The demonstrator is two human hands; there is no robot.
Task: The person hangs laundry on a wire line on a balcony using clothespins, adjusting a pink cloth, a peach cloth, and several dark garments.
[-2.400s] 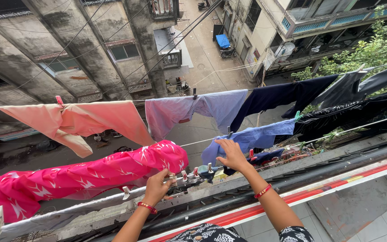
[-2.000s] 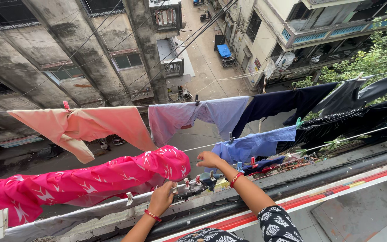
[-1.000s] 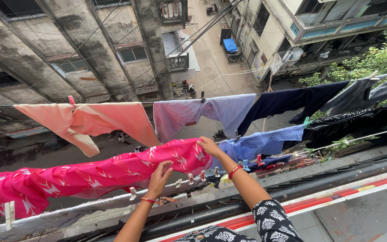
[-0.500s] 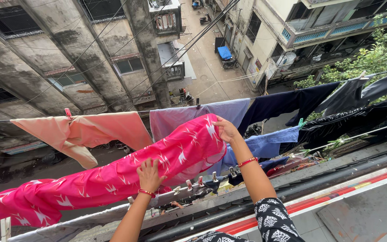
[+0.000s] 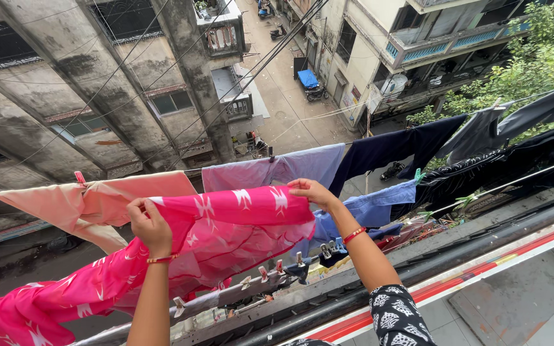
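In the middle of the frame we hold the pink cloth with white pattern point(image 5: 226, 224) stretched flat between both hands, so it spreads wide over the line. Our left hand point(image 5: 150, 225) is closed on its upper edge, and our right hand point(image 5: 312, 192) pinches the other corner. Below, clothespins point(image 5: 261, 274) wait on the near clothesline point(image 5: 226, 296), and the peach garment point(image 5: 91, 202) hangs at left.
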